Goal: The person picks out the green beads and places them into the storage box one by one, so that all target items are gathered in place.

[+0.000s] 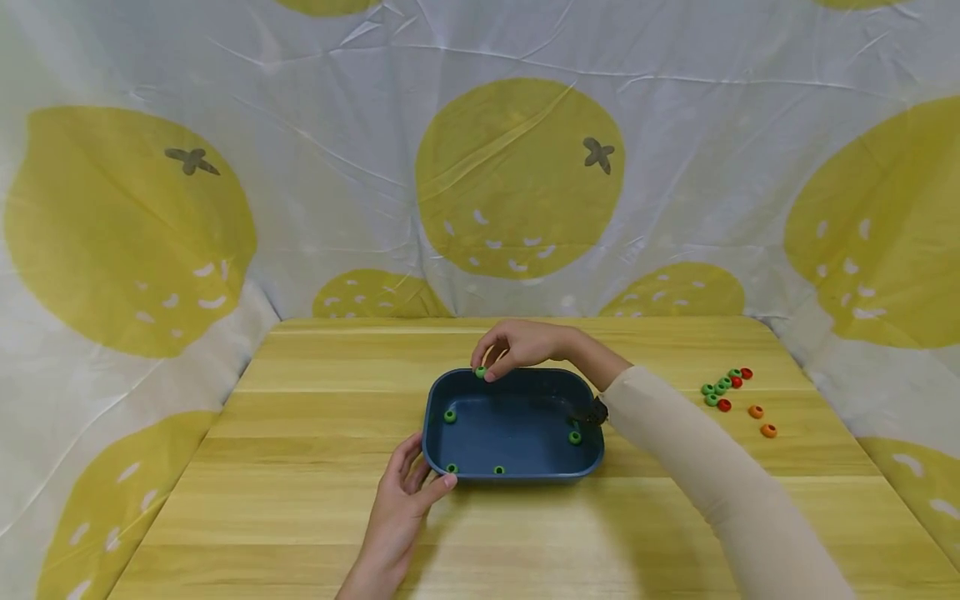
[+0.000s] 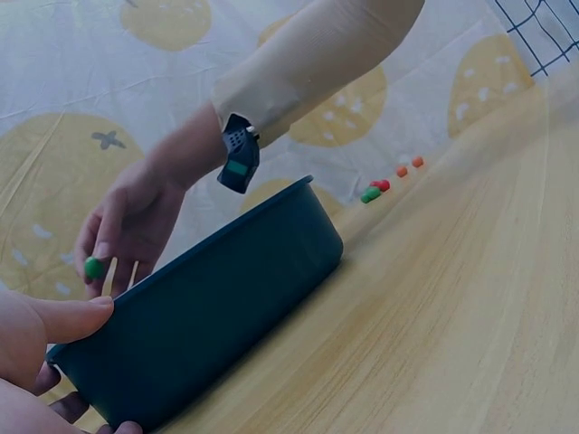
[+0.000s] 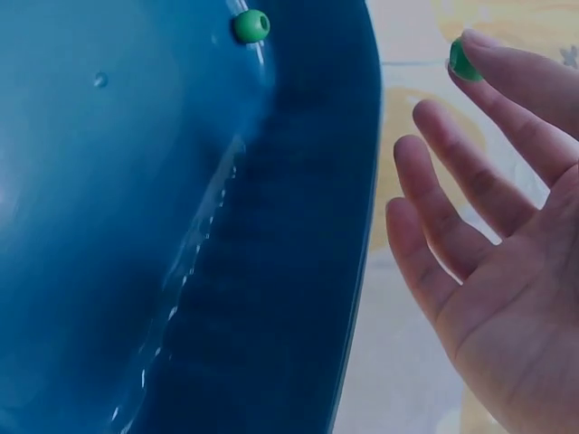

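Observation:
A blue rectangular basin (image 1: 517,477) with rounded corners stands on the table. My left hand (image 1: 405,500) grips its near left corner, the thumb on the rim and the fingers around the outside wall. Between thumb and index finger my right hand (image 1: 517,346) pinches a green bead (image 1: 481,372) at the far rim; in the right wrist view the other fingers of the right hand (image 3: 507,226) are spread. Inside the basin lie several green beads, one near the left end (image 1: 450,416), another at the right (image 1: 574,437).
On the wooden table (image 1: 315,467), to the right, lies a loose group of green beads (image 1: 712,400) and red beads (image 1: 723,405), with two orange beads (image 1: 768,431) nearer the edge. A lemon-print cloth (image 1: 360,192) hangs behind the table. A dark device sits on the right wrist.

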`<state>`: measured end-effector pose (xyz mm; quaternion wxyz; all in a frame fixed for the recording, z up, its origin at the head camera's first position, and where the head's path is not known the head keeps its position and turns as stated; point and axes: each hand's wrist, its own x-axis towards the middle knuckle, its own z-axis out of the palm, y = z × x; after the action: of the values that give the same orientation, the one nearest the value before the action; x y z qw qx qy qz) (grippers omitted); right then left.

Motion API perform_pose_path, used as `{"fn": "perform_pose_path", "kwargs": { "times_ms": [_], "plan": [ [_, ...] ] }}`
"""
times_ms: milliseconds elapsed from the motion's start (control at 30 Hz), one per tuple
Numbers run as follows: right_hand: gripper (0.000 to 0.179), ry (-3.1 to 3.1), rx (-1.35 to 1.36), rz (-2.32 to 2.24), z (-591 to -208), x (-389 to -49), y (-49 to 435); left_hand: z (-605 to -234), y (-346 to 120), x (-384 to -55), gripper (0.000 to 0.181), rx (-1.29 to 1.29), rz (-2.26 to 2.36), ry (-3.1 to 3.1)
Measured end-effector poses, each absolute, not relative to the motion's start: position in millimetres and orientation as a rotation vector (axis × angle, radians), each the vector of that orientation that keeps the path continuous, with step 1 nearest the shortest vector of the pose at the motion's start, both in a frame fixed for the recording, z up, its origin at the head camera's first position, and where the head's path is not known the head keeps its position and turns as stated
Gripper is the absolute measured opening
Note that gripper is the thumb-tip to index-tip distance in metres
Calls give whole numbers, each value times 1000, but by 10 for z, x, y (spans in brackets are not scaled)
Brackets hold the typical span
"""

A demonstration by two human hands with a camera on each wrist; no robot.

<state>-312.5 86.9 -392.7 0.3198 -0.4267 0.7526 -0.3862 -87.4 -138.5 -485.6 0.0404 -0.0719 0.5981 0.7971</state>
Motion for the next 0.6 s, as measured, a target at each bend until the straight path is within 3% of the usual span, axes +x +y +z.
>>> {"fn": "perform_pose_path", "kwargs": {
  "times_ms": [600],
  "plan": [
    [30,1992,-1181,-1004,-3930,-3110,563,-4840,-1377,-881,81,-243,2412,1831]
  ]
}}
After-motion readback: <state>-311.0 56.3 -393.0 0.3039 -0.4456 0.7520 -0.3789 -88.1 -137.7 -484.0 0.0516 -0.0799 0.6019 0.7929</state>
